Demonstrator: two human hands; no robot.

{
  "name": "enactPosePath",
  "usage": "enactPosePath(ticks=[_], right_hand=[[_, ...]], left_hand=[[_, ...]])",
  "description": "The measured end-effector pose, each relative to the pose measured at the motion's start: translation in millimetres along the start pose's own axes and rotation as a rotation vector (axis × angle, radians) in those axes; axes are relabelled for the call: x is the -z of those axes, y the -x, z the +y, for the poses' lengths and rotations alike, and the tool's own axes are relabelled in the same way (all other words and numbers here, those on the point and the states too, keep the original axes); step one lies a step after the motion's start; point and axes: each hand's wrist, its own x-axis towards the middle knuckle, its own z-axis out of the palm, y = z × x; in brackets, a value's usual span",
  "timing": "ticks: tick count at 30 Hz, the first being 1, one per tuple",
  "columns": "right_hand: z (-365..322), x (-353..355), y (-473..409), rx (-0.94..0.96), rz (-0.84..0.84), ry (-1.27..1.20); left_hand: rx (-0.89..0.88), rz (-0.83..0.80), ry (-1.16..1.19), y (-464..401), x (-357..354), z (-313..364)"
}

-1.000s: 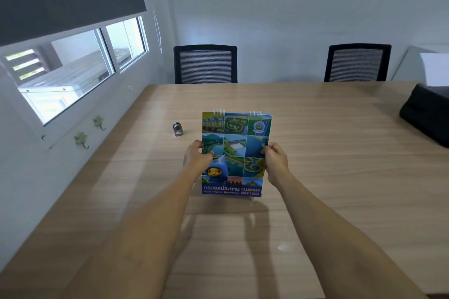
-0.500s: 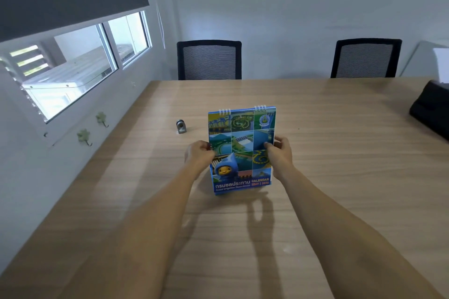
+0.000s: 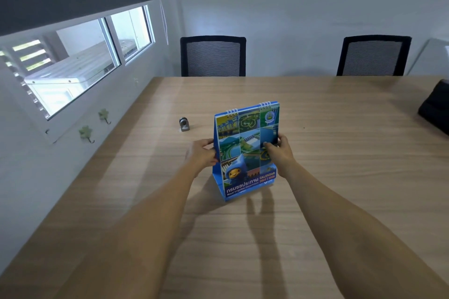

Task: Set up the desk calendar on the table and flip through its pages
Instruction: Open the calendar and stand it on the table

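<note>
A blue spiral-bound desk calendar with a photo-grid cover and a cartoon mascot stands upright on the wooden table, its base spread open like a tent at the bottom. My left hand grips its left edge at mid height. On the other side my right hand holds the right edge, thumb on the cover. The back of the calendar is hidden.
A small silver clip-like object lies on the table left of the calendar. Two black mesh chairs stand at the far edge. A black bag sits at the right. The wall with window and hooks runs along the left.
The calendar has come down from being held flat above the table to standing on it, and its base has spread open. Both hands stay on its sides.
</note>
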Motion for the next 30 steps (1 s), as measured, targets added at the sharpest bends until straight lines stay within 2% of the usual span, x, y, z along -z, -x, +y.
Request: enactPosePath(ticks=[4,7,14,17,21,25,27,30], right_hand=[[4.7,4.8,-0.3,-0.004,-0.004,0.006],[6.4,9.8,1.2,-0.004,0.025,-0.006],[18.4,8.0,13.0,0.008,0.171,0.064],[23.2,-0.5,21.3,0.012,0.226,0.106],[23.4,-12.3,39.2,0.002,0.297,0.142],[21.8,-17.3,53.7,0.002,0.326,0.139],[20.6,-14.9,58.4,0.007,0.304,0.147],[19.4,-15.1,65.8,-0.001,0.117,0.099]], left_hand=[[-0.082,0.057,-0.101,-12.0,5.6,3.0],[-0.079,0.045,-0.142,-22.6,4.7,1.9],[0.024,-0.021,0.084,-13.8,-8.1,16.0],[0.016,0.017,0.139,-14.4,-6.6,12.7],[0.018,0.096,0.164,-12.5,-2.6,4.6],[-0.007,0.145,0.073,5.9,-4.3,-1.8],[-0.021,0.152,0.036,10.9,-7.3,-10.3],[-0.054,0.136,0.038,16.2,-13.8,-22.6]])
